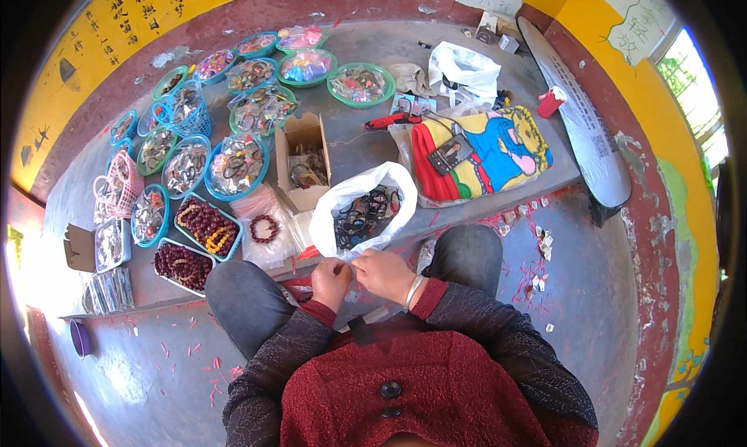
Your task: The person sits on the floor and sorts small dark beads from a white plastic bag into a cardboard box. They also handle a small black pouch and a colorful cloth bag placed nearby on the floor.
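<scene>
Nearest the camera, a maroon jacket is worn by the seated person; places are given from the open white bag. The bag is set on the platform, mouth spread wide, presumably so the dark bands inside can be reached without leaning. The left hand and right hand are brought together at the bag's near rim, fingers curled, fingertips almost meeting. Something thin and pale may be pinched there; too small to tell. They are held low by the knees, likely for steadiness and a close view.

Left of the bag, a beaded bracelet is laid on flat clear plastic bags, perhaps so it stands out. Farther left, bead strings are heaped in a blue tray, apparently grouped by kind. Behind-left, a cardboard box is stood open, so its contents are exposed. Beyond it, small items are divided among round basins, probably against mixing. Right of the bag, a folded blanket is laid flat, with a dark pack rested on top. Far right, a long grey board is leaned by the wall, seemingly out of the way.
</scene>
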A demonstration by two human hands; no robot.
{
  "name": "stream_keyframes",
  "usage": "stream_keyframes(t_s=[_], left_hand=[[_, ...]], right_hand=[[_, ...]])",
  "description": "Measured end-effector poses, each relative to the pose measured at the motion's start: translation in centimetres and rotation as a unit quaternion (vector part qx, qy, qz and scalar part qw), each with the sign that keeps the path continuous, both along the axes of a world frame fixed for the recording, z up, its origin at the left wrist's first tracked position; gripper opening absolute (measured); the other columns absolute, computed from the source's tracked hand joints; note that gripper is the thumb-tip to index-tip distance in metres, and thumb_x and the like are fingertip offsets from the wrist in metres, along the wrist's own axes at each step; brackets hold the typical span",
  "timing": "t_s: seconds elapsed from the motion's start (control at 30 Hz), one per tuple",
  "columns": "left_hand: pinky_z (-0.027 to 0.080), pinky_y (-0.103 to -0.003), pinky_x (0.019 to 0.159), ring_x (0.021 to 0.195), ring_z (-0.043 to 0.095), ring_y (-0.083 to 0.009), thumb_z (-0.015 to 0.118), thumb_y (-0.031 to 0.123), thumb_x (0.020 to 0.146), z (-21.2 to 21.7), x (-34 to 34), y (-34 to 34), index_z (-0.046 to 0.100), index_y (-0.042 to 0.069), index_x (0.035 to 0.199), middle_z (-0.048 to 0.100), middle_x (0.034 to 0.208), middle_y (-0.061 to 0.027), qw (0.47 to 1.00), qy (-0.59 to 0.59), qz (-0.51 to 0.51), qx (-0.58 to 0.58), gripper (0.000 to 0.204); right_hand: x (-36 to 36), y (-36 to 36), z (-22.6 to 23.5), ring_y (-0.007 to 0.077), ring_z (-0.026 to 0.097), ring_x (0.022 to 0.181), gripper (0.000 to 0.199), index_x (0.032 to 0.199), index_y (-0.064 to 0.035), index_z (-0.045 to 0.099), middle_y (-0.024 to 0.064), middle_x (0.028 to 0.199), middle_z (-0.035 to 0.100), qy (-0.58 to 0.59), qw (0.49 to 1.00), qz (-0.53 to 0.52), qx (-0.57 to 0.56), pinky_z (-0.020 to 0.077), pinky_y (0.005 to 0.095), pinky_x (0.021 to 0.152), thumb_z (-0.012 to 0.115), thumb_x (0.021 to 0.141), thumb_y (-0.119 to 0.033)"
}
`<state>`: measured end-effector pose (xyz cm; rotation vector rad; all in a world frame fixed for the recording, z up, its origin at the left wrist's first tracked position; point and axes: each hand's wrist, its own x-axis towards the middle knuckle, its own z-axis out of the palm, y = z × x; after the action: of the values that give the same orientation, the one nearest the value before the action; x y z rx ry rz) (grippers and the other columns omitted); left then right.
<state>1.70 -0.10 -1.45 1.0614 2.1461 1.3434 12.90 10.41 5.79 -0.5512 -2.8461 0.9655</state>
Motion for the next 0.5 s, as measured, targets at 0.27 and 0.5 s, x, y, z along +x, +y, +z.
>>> stream_keyframes(t_s=[0.27,0.5], left_hand=[[0.049,-0.024,0.058,0.067,0.06,-0.0126,0.054,0.007,0.082,0.4,0.1,0.2,0.06,-0.005,0.081,0.062,0.072,-0.0063,0.954,-0.296,0.035,0.026,0.014],[0.047,-0.024,0.06,0.066,0.058,-0.0117,0.055,0.011,0.083,0.3,-0.2,0.0,0.062,-0.006,0.083,0.063,0.074,-0.0073,0.965,-0.26,0.0,-0.019,0.018]], right_hand=[[0.3,-0.5,-2.1,0.0389,0.058,0.074,0.041,0.117,-0.003,0.041,0.0214,0.08,0.06,0.037,0.996,0.017,-0.081,0.0446,0.0474,0.062,0.049,0.078,-0.016],[0.1,-0.9,-1.7,0.0382,0.058,0.075,0.035,0.114,-0.0032,0.044,0.0209,0.083,0.061,-0.008,1.0,0.006,-0.012,0.045,0.0466,0.062,0.047,0.082,-0.016]])
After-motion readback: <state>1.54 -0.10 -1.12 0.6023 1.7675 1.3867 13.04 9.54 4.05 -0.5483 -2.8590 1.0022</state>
